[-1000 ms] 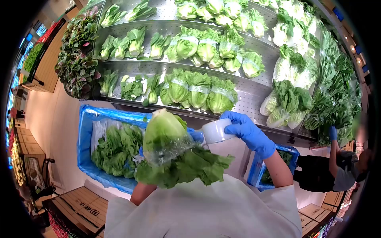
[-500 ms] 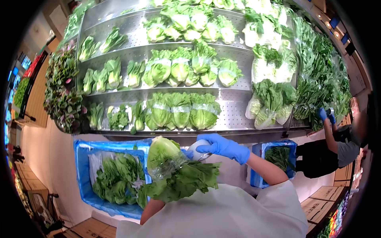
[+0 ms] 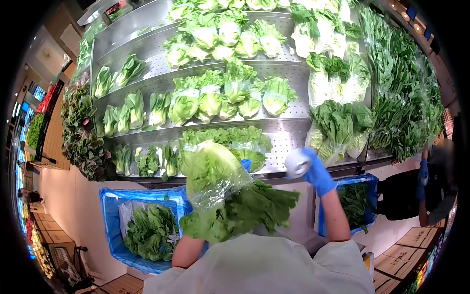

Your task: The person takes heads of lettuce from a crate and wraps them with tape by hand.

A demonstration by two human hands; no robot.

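Note:
In front of my chest a large head of romaine lettuce [image 3: 218,164] is held up, its pale base toward the shelves and its dark leaves toward me. A shiny clear band wraps its middle. My left hand [image 3: 246,164] supports it from behind; the lettuce hides most of that hand, and only a bit of blue glove shows. To the right, apart from the lettuce, my right hand [image 3: 317,175] in a blue glove grips a white roll of tape [image 3: 297,163]. Whether a strip runs from the roll to the lettuce I cannot make out.
A blue-lined crate [image 3: 110,230] of leafy lettuce stands at lower left. Another blue crate [image 3: 321,215] with greens is at right, beside a co-worker [image 3: 401,196]. Ahead, metal shelves [image 3: 289,127] carry banded lettuces, bok choy and napa cabbages. Cardboard boxes [image 3: 404,250] lie lower right.
My right hand has moved away from the lettuce to the right with the tape roll. The lettuce has come up and its leaves reach farther right. The co-worker's hands have left the hanging greens.

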